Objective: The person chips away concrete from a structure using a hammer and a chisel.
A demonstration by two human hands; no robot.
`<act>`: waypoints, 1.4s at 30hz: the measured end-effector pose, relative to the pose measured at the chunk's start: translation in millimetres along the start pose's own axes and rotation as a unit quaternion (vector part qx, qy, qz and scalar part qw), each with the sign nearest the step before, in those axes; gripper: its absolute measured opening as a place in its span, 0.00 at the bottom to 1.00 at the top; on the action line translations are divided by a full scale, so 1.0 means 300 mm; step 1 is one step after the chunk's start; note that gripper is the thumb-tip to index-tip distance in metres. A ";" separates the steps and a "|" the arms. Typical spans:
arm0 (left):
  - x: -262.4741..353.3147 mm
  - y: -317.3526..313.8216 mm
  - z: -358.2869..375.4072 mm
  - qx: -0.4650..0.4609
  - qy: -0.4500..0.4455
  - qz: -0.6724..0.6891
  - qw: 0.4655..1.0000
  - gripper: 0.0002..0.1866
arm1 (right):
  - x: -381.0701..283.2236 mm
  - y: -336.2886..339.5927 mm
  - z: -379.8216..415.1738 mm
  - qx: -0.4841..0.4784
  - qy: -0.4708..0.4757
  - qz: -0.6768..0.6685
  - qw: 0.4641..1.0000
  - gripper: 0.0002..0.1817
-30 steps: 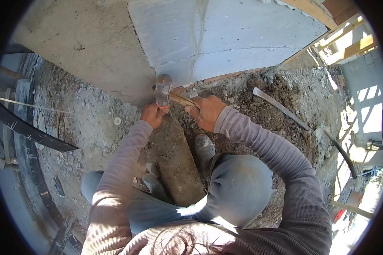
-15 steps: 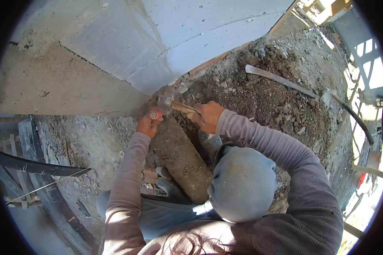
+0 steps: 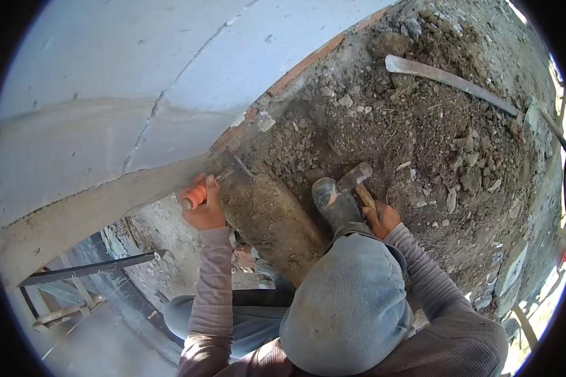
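Observation:
My left hand [image 3: 209, 212] is closed around the orange grip of a chisel [image 3: 196, 196], close to the foot of the concrete wall [image 3: 188, 119]. The chisel's metal shaft points right, toward the dirt at the wall's base. A thin metal piece [image 3: 244, 168] sticks up just beyond it. My right hand [image 3: 383, 220] grips the wooden handle of a hammer [image 3: 356, 177], whose head is beside my rubber boot [image 3: 334, 202]. Below the chisel lies a long, dirt-covered block [image 3: 273, 217], running down between my legs.
Loose soil and rubble [image 3: 434, 151] spread to the right. A shovel with a long metal shaft [image 3: 453, 83] lies across them. At lower left are a dark strip [image 3: 97, 267] and wooden pieces [image 3: 60, 317]. My bent knee [image 3: 349, 301] fills the lower middle.
The hammer has moved away from the chisel, down and right, to beside my boot. My left hand keeps the chisel near the wall. The view has shifted.

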State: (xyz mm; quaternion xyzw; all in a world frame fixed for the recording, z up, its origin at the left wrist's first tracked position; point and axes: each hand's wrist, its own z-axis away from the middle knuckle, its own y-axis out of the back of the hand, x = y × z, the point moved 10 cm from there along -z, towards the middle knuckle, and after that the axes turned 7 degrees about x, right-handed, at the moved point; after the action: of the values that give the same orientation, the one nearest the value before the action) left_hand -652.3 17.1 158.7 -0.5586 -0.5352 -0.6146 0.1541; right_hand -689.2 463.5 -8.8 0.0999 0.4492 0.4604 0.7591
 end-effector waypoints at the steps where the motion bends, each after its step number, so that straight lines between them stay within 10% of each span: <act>1: -0.014 -0.013 -0.005 0.023 -0.010 0.012 1.000 0.11 | -0.004 0.004 -0.004 -0.004 -0.002 0.005 1.000 0.23; 11: -0.047 -0.158 0.046 0.081 -0.030 -0.108 0.990 0.11 | -0.015 0.022 -0.002 -0.001 0.003 -0.038 0.999 0.26; 16: -0.224 0.021 0.070 0.160 0.209 0.180 0.948 0.13 | -0.019 0.021 -0.001 -0.004 0.010 -0.035 0.999 0.24; 23: 0.104 0.261 0.231 0.027 0.124 0.065 0.990 0.21 | -0.224 0.180 0.044 -0.079 0.019 0.209 0.975 0.16; 25: 0.118 0.294 0.282 -0.069 0.141 0.058 0.986 0.23 | -0.606 0.384 0.053 0.151 0.316 0.060 0.935 0.09; 29: 0.058 0.225 0.374 -0.212 0.233 0.153 0.937 0.20 | -0.887 0.093 -0.159 0.038 0.512 0.066 0.855 0.21; 35: 0.178 0.105 0.454 -0.334 0.180 0.071 0.922 0.12 | -0.954 -0.507 -0.446 -0.048 0.645 0.299 0.701 0.23; 42: 0.132 0.115 0.491 -0.336 0.186 0.098 0.918 0.10 | -1.024 -0.576 -0.403 0.005 0.762 0.217 0.610 0.25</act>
State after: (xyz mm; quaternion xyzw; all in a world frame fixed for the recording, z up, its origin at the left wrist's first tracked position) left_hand -561.3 142.3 180.3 -0.5029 -0.2022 -0.8327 0.1135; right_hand -730.5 93.4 5.0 -0.1884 0.8331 0.5197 0.0200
